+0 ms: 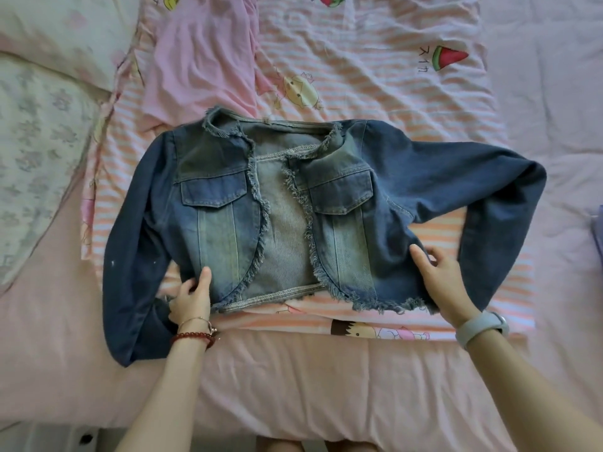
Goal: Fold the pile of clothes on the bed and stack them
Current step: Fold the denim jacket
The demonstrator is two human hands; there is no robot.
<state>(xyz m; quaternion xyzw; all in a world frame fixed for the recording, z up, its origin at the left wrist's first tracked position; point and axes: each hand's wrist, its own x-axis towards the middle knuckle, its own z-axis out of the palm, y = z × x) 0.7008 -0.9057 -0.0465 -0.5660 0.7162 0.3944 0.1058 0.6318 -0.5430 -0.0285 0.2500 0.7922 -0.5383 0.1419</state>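
A cropped blue denim jacket [225,223] with frayed edges lies face up and spread flat on the bed, front open, both sleeves bent down at its sides. My left hand [191,296] pinches the jacket's lower left hem corner, thumb on top of the denim. My right hand [439,275] holds the lower right side of the jacket by the hem, thumb lying on the fabric. A pink garment [199,57] lies rumpled just beyond the collar.
A pink-and-orange striped cartoon sheet [375,76] lies under the jacket, over a pink quilt [293,386]. Two floral pillows [42,125] fill the left side. A purple item [599,233] peeks in at the right edge.
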